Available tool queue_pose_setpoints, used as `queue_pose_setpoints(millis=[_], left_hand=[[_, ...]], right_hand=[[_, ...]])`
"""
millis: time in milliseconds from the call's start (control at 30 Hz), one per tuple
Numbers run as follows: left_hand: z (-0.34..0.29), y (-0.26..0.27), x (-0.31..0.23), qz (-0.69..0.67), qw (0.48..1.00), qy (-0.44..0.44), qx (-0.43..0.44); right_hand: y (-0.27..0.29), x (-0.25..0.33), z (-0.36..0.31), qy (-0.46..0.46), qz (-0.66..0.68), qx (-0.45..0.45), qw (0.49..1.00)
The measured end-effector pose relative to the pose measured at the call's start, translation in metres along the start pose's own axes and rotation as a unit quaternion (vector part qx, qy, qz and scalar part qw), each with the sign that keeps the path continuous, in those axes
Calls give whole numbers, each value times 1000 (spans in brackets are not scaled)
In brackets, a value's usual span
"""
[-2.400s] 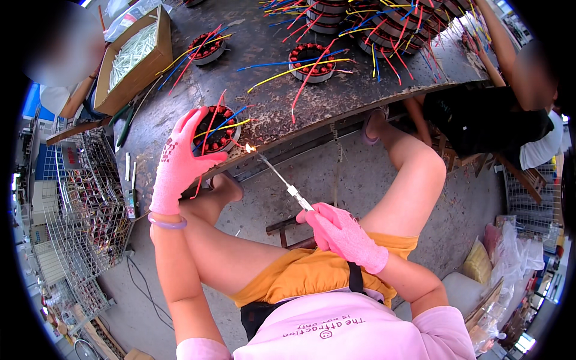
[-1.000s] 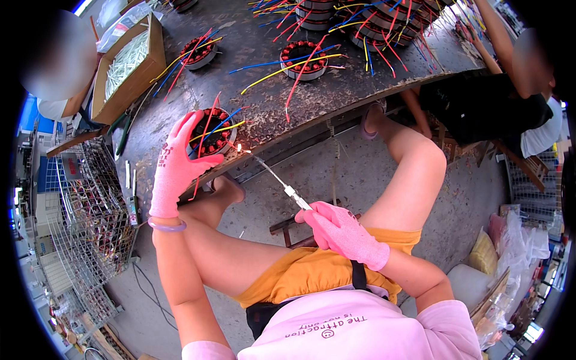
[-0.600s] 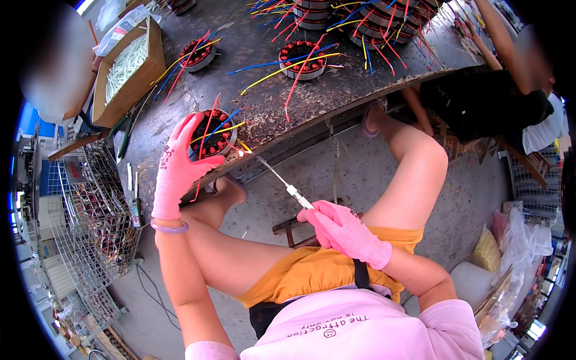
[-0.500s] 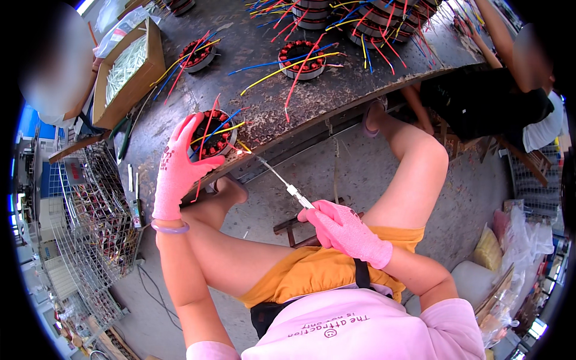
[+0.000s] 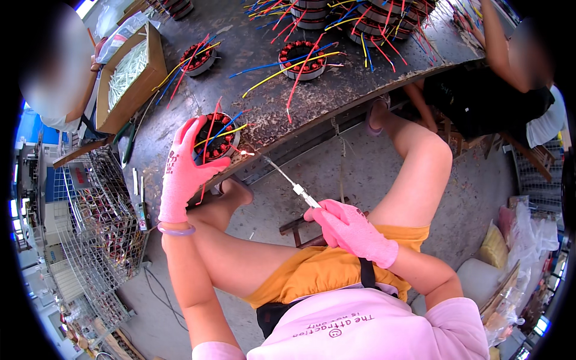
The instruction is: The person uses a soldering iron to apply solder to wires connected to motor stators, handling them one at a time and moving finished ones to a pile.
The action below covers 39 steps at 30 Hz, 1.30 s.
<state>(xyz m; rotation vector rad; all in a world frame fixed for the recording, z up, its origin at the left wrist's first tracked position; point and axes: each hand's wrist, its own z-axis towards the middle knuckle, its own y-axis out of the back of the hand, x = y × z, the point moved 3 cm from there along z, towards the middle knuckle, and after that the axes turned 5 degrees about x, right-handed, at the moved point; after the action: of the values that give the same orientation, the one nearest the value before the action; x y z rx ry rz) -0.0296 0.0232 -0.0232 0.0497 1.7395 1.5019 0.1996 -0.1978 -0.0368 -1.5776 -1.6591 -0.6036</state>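
Note:
A motor stator (image 5: 231, 143), a ring of red coils with red, blue and yellow leads, rests at the near edge of the dark worktable (image 5: 180, 102). My left hand (image 5: 189, 161), in a pink glove, grips its left side, with the fingers behind and the thumb in front. In my right hand (image 5: 351, 231), also pink-gloved, is a slim white-handled tool (image 5: 298, 188) with a thin metal tube. A small bright orange-white glow shows between the tube's end and the stator's right side. Whether the tube touches a lead, I cannot tell.
Two more stators (image 5: 303, 66) (image 5: 198, 59) lie farther back, and stacked stators (image 5: 384, 21) stand behind them. A cardboard box (image 5: 135, 81) of white sticks is at left. Co-workers sit on both sides. Wire racks (image 5: 99, 240) stand left, plastic bags (image 5: 525, 258) right.
The whole view has shifted slightly. The glow at the tool's end looks longer and brighter. My left hand keeps its hold on the stator; the right co-worker's arm has moved a little.

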Motion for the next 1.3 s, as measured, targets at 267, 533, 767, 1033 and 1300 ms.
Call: queue_pose_setpoints(millis=[267, 533, 767, 1033, 1300], left_hand=[[-1, 2, -4, 30, 997, -64, 15], [2, 1, -12, 40, 998, -38, 11], [2, 1, -15, 37, 998, -42, 8], [1, 2, -14, 47, 998, -50, 2], [0, 2, -15, 54, 997, -48, 3]], right_hand=[[3, -8, 6, 16, 42, -9, 999], [4, -8, 9, 49, 13, -10, 999], [5, 2, 6, 36, -5, -9, 999], [4, 6, 4, 19, 24, -9, 999], [6, -3, 8, 41, -2, -11, 999]])
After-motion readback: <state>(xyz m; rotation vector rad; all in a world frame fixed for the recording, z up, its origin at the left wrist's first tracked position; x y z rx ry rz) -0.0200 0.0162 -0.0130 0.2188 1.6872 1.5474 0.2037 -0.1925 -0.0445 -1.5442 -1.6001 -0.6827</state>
